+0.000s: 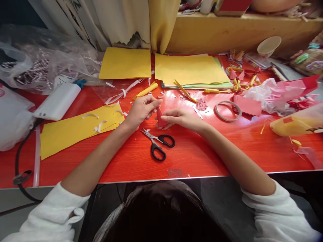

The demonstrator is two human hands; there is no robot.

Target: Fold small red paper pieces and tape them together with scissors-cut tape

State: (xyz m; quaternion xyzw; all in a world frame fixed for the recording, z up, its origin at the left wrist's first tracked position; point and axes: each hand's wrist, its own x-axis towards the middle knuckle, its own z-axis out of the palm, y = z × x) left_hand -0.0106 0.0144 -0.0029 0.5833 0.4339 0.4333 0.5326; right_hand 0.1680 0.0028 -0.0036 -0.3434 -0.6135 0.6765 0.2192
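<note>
The paper, pinkish red, is folded or rolled into a slim, tapering piece, narrow above and wider below, slightly tilted, its top pinched by the left hand and its lower part by the right hand

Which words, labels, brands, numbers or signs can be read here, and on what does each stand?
None can be read clearly.
White rectangular plastic device: faint marks near its lower end, too small to read.
White translucent plastic bag: red print at the picture's left edge, cut off and unreadable.
</note>
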